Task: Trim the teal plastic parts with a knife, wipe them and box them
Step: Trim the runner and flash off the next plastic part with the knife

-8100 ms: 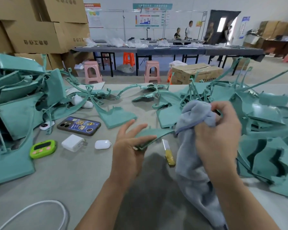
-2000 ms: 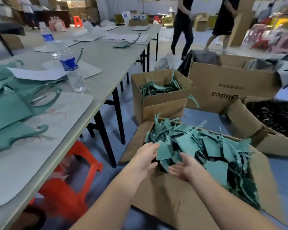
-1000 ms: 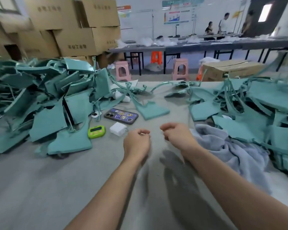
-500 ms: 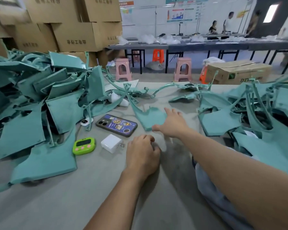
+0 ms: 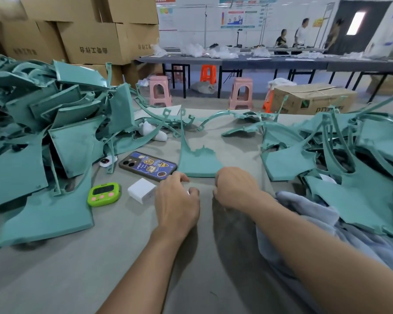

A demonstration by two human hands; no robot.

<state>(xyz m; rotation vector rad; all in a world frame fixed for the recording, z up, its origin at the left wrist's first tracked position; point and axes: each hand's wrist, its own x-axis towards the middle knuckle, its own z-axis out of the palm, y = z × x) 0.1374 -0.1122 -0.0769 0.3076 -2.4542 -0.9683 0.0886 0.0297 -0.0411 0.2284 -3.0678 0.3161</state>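
My left hand rests on the grey table with its fingers curled; a small white object shows by its thumb. My right hand lies beside it, fingers curled under, its knuckles at the near right corner of a flat teal part. Whether it grips that corner is hidden. Heaps of teal parts lie on the left and on the right. A blue-grey cloth is bunched under my right forearm. No knife shows.
A phone, a white charger and a green timer lie left of my hands. Stacked cardboard boxes stand at the back left. Stools, another box and long tables with people are beyond the table's far edge.
My right hand has drawn back from the top of the flat teal part to its near corner and curled its fingers. My left hand has stayed curled on the table.
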